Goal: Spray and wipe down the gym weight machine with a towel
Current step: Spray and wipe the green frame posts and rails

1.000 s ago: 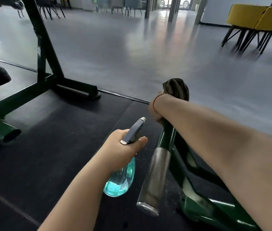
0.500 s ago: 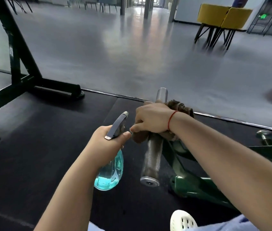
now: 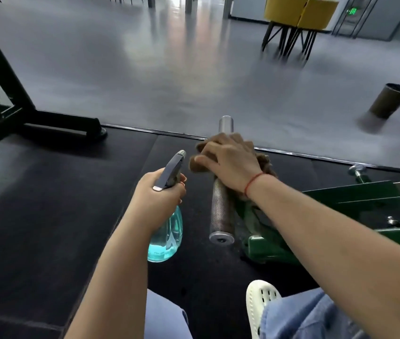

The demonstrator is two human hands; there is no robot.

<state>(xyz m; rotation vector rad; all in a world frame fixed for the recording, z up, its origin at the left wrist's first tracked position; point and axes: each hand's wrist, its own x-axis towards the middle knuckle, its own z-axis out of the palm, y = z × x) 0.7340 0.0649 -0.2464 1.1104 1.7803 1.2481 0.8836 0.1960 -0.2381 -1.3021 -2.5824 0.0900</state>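
Note:
My left hand (image 3: pixel 159 192) grips a clear spray bottle (image 3: pixel 167 238) holding blue liquid, its grey trigger head (image 3: pixel 172 172) pointing up and away. My right hand (image 3: pixel 230 162) presses a brown towel (image 3: pixel 200 163) around the knurled metal bar (image 3: pixel 221 211) of the green weight machine (image 3: pixel 341 211). The towel covers the middle of the bar; the bar's smooth far end (image 3: pixel 225 123) sticks out beyond my fingers, and its near end cap (image 3: pixel 221 238) faces me. The bottle hangs just left of the bar without touching it.
A dark green machine frame (image 3: pixel 0 94) stands at the left on black rubber matting (image 3: pixel 34 204). Grey floor lies beyond, with yellow chairs (image 3: pixel 299 15) at the back right and a brown bin (image 3: pixel 390 101) at the right. My white shoe (image 3: pixel 260 302) and jeans sit below.
My right hand with the towel has slid from the bar's far tip down to its middle, baring the smooth far end. The camera has tipped down and my shoe has come into view.

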